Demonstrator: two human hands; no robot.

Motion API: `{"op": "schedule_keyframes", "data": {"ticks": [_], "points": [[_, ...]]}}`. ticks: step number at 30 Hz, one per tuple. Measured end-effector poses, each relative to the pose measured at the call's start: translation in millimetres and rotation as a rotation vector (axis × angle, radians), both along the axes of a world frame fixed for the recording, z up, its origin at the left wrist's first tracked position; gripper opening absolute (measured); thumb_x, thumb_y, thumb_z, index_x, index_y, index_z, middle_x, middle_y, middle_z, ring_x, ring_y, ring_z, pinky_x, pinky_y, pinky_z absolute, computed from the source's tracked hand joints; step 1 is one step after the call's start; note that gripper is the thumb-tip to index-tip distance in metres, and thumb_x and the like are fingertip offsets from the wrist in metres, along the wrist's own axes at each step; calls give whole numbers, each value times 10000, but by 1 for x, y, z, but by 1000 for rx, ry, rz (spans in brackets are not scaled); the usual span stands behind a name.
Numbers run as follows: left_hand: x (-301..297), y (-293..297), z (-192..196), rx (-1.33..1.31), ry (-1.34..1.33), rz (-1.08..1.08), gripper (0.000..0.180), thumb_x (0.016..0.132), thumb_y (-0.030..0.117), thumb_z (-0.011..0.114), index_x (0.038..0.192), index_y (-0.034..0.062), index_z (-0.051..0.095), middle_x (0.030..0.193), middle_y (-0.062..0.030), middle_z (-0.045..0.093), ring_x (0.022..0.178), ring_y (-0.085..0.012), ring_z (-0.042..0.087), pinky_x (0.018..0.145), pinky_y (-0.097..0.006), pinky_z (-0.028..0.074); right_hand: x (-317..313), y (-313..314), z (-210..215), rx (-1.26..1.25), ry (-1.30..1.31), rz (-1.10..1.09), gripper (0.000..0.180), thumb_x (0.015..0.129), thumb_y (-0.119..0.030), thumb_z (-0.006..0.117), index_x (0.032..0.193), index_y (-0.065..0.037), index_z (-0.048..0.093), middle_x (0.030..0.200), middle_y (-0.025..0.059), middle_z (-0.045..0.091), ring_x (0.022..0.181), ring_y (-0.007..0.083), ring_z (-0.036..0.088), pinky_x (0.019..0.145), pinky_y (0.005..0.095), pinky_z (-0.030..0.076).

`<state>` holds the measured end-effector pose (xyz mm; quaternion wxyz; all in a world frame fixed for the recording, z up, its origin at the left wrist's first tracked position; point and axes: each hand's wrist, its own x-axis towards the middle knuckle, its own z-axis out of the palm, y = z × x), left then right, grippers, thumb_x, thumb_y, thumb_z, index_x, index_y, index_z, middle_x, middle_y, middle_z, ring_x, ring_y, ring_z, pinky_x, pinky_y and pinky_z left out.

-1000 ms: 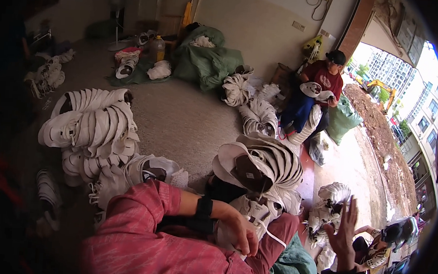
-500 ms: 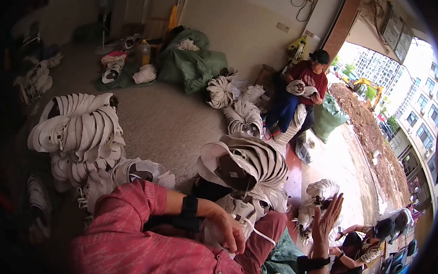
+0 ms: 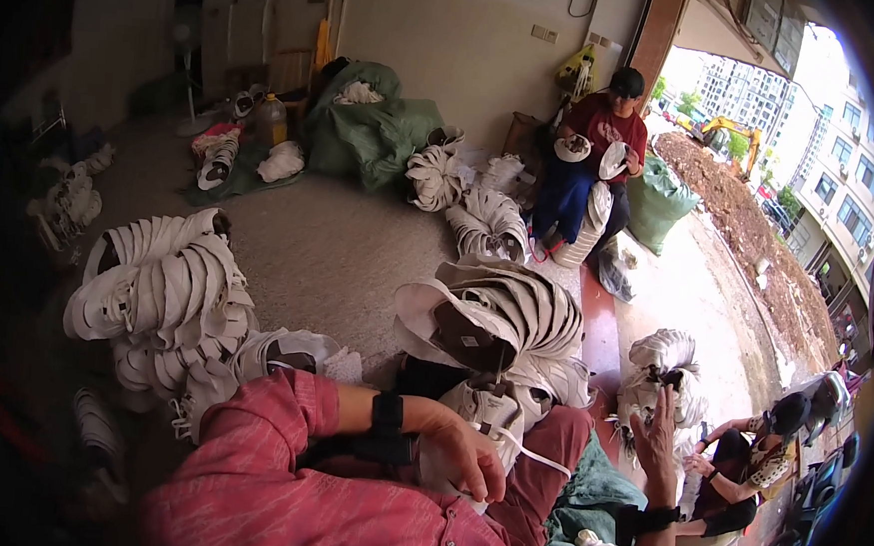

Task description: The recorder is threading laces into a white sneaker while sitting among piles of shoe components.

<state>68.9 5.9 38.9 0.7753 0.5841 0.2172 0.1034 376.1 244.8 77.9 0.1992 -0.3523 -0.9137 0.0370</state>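
Left hand (image 3: 470, 463) droops over a white lace-up shoe upper (image 3: 487, 408), whether gripping it cannot be told; the upper sits just beyond the knuckles, its long axis partly hidden, nearer than the raised, open, empty right hand (image 3: 658, 449), toward which a loose lace (image 3: 544, 461) trails.

Yellow excavator (image 3: 714, 129) beside brown dirt (image 3: 740, 213)

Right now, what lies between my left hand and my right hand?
In the head view, a white lace, your red trouser leg and green fabric lie between your left hand and right hand.
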Motion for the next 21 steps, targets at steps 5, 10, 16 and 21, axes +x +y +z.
{"op": "schedule_keyframes", "data": {"ticks": [5,10,16,21], "points": [[0,4,0,-13,15,-10,567,887,309,700,1327,14,499,1270,-86,565,1149,-162,533,970,-303,433,-16,-18,9,199,249,-12,761,908,-300,605,1497,-27,208,1552,217,203,1428,381,221,1151,452,207],[2,8,5,21,49,-25,560,889,311,697,1325,16,505,1247,-67,566,1131,-151,533,944,-297,447,-28,-45,0,-16,144,139,826,846,-241,682,1496,-29,218,1553,214,203,1426,384,229,1146,449,234],[2,9,-3,60,44,-51,576,886,329,699,1331,19,507,1240,-55,566,1096,-145,534,934,-297,446,-46,-81,16,-136,49,244,920,800,-293,728,1505,-36,197,1561,191,200,1436,374,204,1151,451,210],[-3,4,-2,47,4,-42,569,891,307,695,1330,2,498,1262,-80,560,1122,-162,547,972,-312,433,-44,-79,18,-225,52,242,919,809,-233,734,1512,-55,169,1570,206,151,1449,358,176,1162,418,216]]}}
